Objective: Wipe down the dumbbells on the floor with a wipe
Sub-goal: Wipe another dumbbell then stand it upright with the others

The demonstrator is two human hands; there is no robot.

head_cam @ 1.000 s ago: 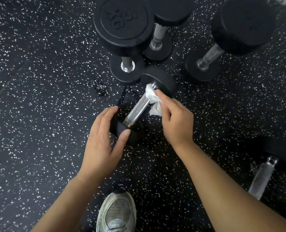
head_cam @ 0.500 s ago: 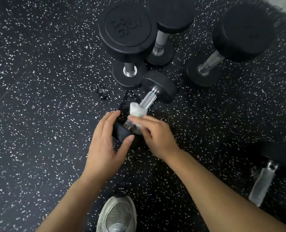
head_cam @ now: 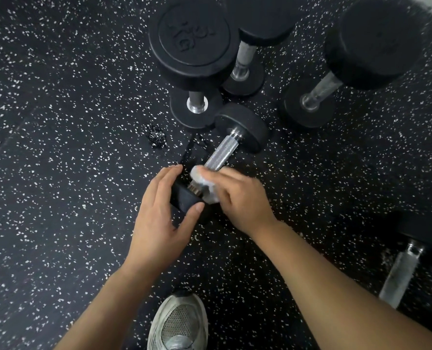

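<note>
In the head view, a small dumbbell (head_cam: 225, 157) lies on the floor (head_cam: 58, 173) with its long axis running from the near end, low and left, up and to the right, where the far head sits just beside the bases of three bigger dumbbells (head_cam: 197, 72) standing on end. The left hand (head_cam: 159, 218) cups the near head, fingers and thumb curled around it, steadying it. The right hand (head_cam: 240, 198) pinches a bunched wipe (head_cam: 205, 183) wrapped on the near end of the knurled handle, touching the collar next to the left hand. The bare handle stretches away from the right hand, up and right, so the next stroke would likely follow that axis toward the far head. Another dumbbell (head_cam: 402, 269) lies well apart at right, nearer the right arm.
</note>
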